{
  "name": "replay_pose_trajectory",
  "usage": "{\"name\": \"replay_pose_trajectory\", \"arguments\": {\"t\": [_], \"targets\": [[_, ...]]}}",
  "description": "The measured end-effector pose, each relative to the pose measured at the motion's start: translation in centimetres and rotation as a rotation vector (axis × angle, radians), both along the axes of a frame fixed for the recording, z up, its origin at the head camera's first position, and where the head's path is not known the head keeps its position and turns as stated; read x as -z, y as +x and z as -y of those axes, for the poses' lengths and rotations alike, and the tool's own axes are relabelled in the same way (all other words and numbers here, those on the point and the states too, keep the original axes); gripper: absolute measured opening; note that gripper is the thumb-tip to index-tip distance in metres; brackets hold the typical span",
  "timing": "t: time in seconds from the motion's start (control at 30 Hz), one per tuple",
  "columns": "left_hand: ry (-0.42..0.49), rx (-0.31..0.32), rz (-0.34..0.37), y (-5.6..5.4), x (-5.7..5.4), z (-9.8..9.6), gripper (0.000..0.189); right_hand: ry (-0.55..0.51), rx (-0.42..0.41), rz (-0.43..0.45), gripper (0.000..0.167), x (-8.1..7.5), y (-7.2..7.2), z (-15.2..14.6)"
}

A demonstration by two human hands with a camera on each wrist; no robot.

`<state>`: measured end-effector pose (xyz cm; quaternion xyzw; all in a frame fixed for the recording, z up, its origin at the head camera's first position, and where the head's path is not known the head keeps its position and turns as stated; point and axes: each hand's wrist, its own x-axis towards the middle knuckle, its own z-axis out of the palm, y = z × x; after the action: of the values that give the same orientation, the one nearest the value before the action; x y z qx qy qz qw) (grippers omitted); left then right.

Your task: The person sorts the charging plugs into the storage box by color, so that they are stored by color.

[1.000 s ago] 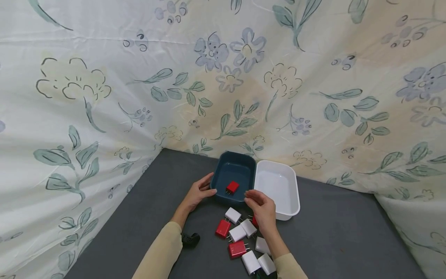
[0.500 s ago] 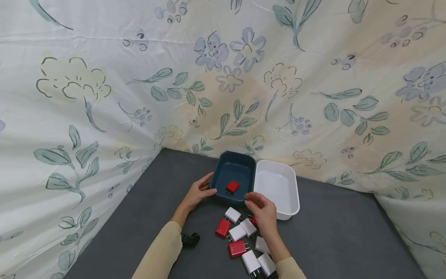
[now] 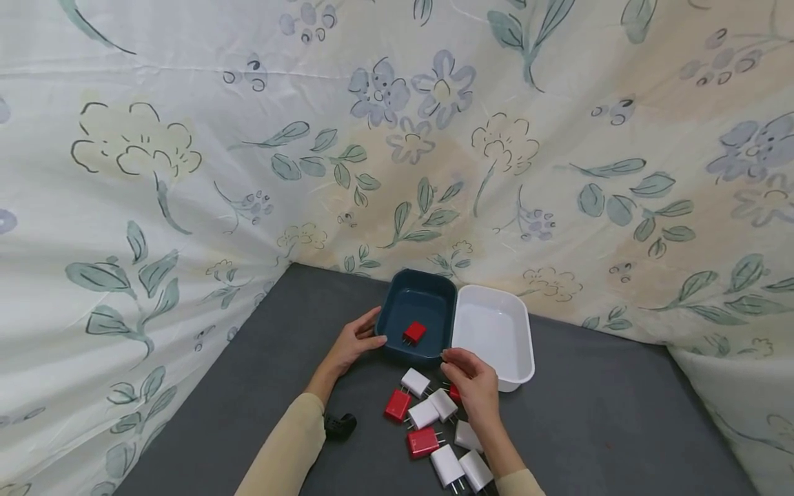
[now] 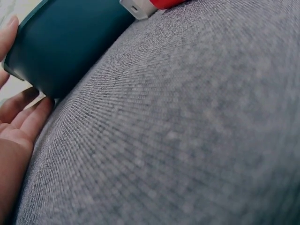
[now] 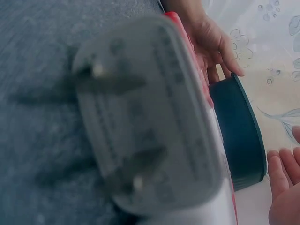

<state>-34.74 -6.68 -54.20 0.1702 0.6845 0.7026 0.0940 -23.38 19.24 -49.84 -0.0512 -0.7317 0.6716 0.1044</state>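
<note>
In the head view, my left hand (image 3: 347,348) holds the left side of a dark teal bin (image 3: 418,304), its thumb at the rim and its fingers along the outer wall. One red plug-in charger (image 3: 414,333) lies inside that bin. My right hand (image 3: 476,386) hovers by the bin's near right corner, fingers loosely bent around nothing. Below it on the cloth are several white chargers (image 3: 424,415) and red chargers (image 3: 423,442), one red charger (image 3: 455,393) partly hidden behind the hand. The right wrist view has a blurred white charger (image 5: 145,117) up close, prongs toward the camera.
A white bin (image 3: 493,327) stands against the teal bin's right side. Dark grey cloth (image 3: 608,406) covers the table, and a flower-printed curtain (image 3: 397,138) rises behind it. A black object (image 3: 340,426) sits at my left wrist.
My right hand has shifted slightly to the right and toward me, off the teal bin's corner. The left hand, both bins and the chargers stay in place.
</note>
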Motion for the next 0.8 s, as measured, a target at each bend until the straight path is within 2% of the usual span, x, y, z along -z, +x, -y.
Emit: {"name": "replay_pose_trajectory", "arguments": {"t": [0.23, 0.43, 0.8], "targets": [[-0.031, -0.031, -0.024, 0.0, 0.2, -0.1, 0.071, 0.003, -0.017, 0.019, 0.031, 0.1, 0.6, -0.5], [-0.020, -0.043, -0.047, -0.1, 0.3, -0.1, 0.070, 0.020, -0.039, 0.028, 0.035, 0.3, 0.9, -0.6], [-0.035, -0.059, -0.041, 0.0, 0.2, -0.2, 0.071, 0.032, 0.029, 0.053, 0.039, 1.2, 1.4, -1.4]]}}
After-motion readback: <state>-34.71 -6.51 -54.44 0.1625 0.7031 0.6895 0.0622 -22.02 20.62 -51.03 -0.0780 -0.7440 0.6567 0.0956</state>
